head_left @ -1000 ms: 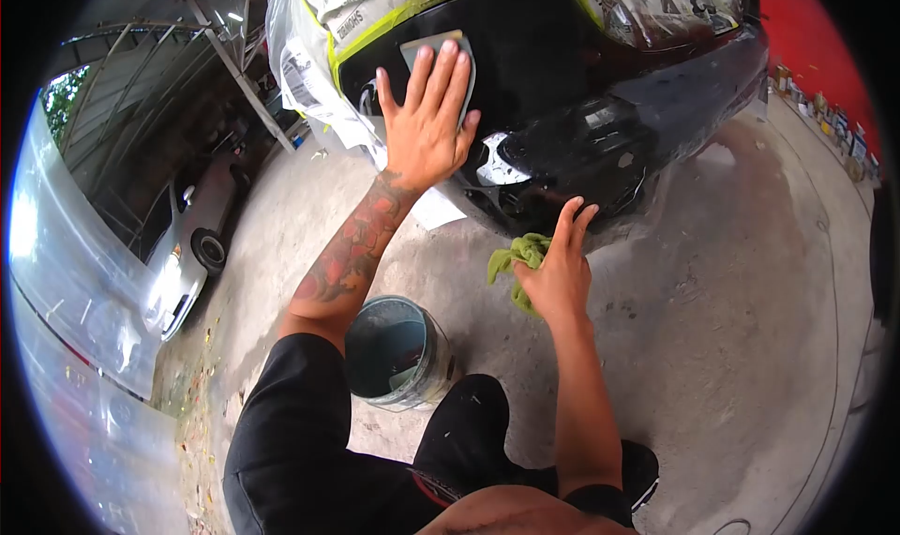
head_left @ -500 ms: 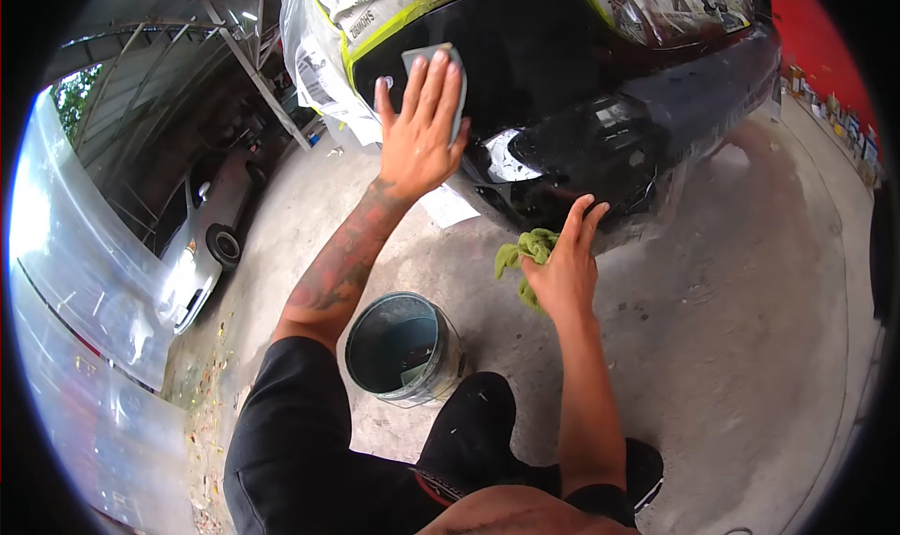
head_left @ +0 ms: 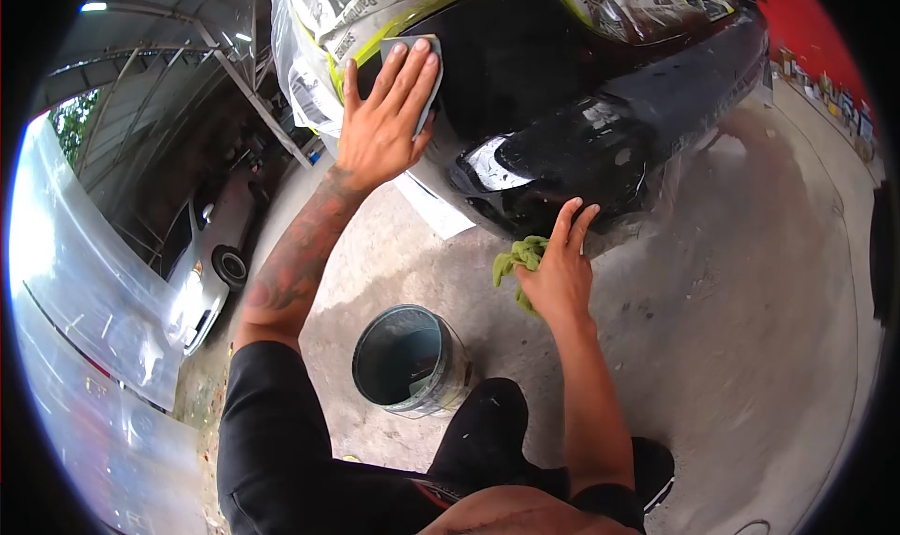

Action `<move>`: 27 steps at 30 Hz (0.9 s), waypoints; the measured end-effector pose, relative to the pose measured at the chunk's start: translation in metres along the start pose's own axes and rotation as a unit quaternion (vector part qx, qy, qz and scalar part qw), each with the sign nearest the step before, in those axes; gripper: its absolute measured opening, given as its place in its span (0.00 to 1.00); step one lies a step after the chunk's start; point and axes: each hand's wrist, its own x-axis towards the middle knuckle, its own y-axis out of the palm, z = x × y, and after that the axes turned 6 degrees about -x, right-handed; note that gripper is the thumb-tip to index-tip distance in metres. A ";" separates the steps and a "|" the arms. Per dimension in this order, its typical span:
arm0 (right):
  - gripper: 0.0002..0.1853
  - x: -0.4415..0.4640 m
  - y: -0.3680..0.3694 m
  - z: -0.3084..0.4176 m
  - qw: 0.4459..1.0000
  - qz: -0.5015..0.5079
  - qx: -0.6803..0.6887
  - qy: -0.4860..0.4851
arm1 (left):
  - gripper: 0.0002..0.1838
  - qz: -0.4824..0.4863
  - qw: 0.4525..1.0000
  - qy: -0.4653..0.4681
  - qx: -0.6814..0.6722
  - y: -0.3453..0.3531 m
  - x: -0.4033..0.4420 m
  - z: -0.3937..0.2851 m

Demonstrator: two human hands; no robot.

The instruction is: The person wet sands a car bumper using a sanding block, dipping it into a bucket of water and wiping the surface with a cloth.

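Note:
My left hand (head_left: 386, 132) lies palm down on the upper left of a glossy black car panel (head_left: 511, 47). Under its outstretched fingers it holds a grey sheet of sandpaper (head_left: 433, 77), whose edges show past the fingertips and along the thumb side. A crumpled green cloth (head_left: 520, 256) is gripped in my right hand (head_left: 562, 277), between thumb and palm. Two fingers of that hand stretch toward the panel's lower edge; whether they touch it I cannot tell. A white glossy patch (head_left: 497, 165) shows on the panel between the hands.
A bucket (head_left: 457, 357) with water stands on the concrete floor (head_left: 731, 347) in front of my legs. Newspaper and plastic masking (head_left: 375, 0) with yellow tape covers the car above. At left are a parked silver car (head_left: 211, 263) and a plastic-covered surface (head_left: 84, 282). Bottles (head_left: 825, 90) line the red wall.
My left hand has slid the sandpaper left and slightly up across the panel. My right hand keeps the cloth in nearly the same spot. The view has shifted a little.

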 end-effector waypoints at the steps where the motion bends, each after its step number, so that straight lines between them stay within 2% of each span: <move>1: 0.70 0.000 0.001 0.000 1.000 -0.002 -0.002 -0.002 | 0.44 -0.001 1.000 0.014 -0.006 -0.001 0.002 0.002; 8: 0.69 0.000 0.001 0.009 1.000 -0.010 0.018 0.023 | 0.44 -0.014 0.994 0.107 0.020 -0.006 0.107 -0.043; 11: 0.67 0.000 0.000 0.011 0.999 -0.022 0.024 0.016 | 0.47 0.006 0.990 0.127 0.054 -0.011 0.104 -0.034; 15: 0.68 0.001 0.003 0.005 1.000 -0.027 0.014 0.004 | 0.52 0.086 0.988 0.097 0.084 -0.027 0.056 -0.020; 18: 0.70 0.001 -0.001 0.006 1.000 -0.005 0.017 0.020 | 0.51 0.047 0.991 0.104 0.068 -0.018 0.071 -0.025; 22: 0.69 0.001 0.002 0.006 0.999 -0.012 0.027 0.023 | 0.35 0.019 0.987 0.131 0.095 -0.025 0.131 -0.058; 23: 0.69 0.002 0.002 0.006 0.999 -0.013 0.032 0.023 | 0.34 0.003 0.987 0.137 0.087 -0.016 0.133 -0.055; 26: 0.69 0.000 0.002 0.006 0.999 -0.023 0.036 0.019 | 0.45 0.012 0.984 0.140 0.110 -0.011 0.103 -0.040; 27: 0.69 0.000 0.002 0.006 0.999 -0.022 0.033 0.016 | 0.44 0.034 0.985 0.145 0.093 -0.014 0.084 -0.036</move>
